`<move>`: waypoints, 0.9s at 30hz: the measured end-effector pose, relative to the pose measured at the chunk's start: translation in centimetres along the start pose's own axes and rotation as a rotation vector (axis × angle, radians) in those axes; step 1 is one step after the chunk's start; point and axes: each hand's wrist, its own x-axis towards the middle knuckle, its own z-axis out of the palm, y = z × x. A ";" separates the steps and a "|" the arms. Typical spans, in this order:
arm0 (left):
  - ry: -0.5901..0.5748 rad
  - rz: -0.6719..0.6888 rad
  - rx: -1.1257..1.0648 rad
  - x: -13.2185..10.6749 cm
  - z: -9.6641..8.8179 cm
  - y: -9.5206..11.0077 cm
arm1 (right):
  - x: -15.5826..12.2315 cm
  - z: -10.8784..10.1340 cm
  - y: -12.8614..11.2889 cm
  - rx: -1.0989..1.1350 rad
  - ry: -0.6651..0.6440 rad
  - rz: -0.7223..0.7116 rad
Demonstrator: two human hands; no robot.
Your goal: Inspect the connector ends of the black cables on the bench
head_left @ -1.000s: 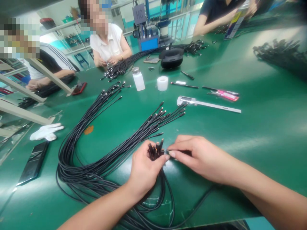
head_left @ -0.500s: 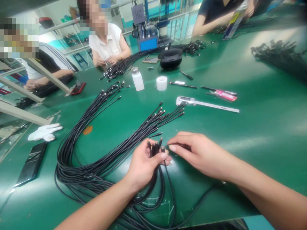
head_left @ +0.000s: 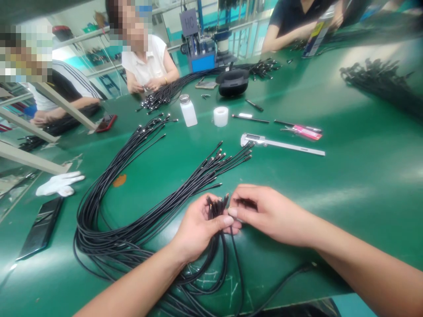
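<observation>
A green desk (head_left: 363, 185) carries a bundle of black cables (head_left: 99, 229), bent in a broad U at left with its free ends toward the far side and the right. A stray cable (head_left: 287, 281) lies at the near right, below the right hand (head_left: 274, 215). The left hand (head_left: 201, 224) has its fingers curled round a connector cluster (head_left: 216, 207), thumb across the near side. The cluster stands roughly upright, long axis running from the tips at top down to the hanging cables; it sits in the left hand, just left of the right hand's fingertips. The right thumb and forefinger are drawn nearly together; whether a connector is pinched between them cannot be told, since the fingertips hide it. Of the writing, a grey sign (head_left: 189, 22) on the far side reads "HC"; a tilted can (head_left: 315, 37) at the far right bears a yellow-and-blue label.
</observation>
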 end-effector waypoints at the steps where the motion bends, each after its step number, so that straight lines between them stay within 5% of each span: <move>1: -0.005 0.001 -0.003 0.0 0.0 0.0 | 0.0 -0.1 0.1 -0.024 0.027 0.006; 6: 0.021 0.009 -0.013 -0.1 -0.2 -0.1 | 0.0 -0.8 0.5 -0.176 0.194 0.049; 14: 0.084 0.094 0.034 0.5 -0.8 -0.1 | -0.5 -1.3 0.6 -0.191 -0.067 -0.131; 27: 0.080 0.083 0.066 0.4 -0.8 0.0 | -0.5 -1.0 0.5 -0.148 -0.031 -0.134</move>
